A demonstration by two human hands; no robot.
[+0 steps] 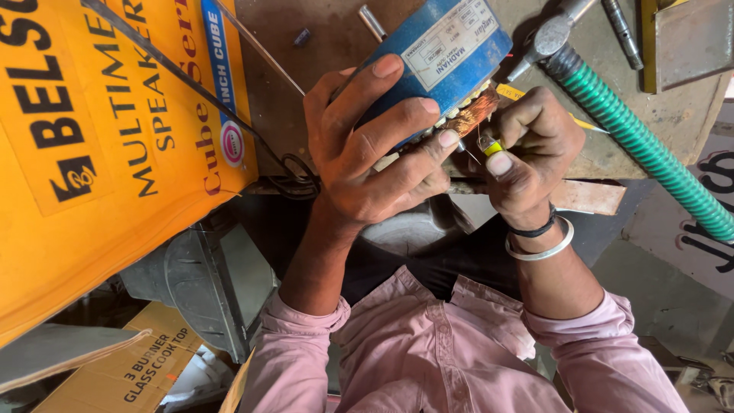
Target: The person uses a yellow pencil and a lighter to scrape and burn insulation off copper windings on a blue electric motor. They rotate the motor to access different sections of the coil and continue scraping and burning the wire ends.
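One blue motor (436,57): left hand (367,153) grip closed round it; right hand (527,149) grip pinching one yellow-green tool (490,145).

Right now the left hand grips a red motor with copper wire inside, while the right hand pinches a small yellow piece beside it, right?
Not quite: the motor is blue, not red, as the head view shows. The left hand does grip it, copper wire showing, while the right hand pinches the small yellow piece beside it.

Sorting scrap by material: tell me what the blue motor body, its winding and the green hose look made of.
Blue cylindrical motor body, gripped by the left hand: likely painted metal, smooth with a dull sheen. Reddish-orange winding: apparently copper wire, shiny fine strands. Green ribbed hose: probably flexible plastic, glossy spiral ridges.
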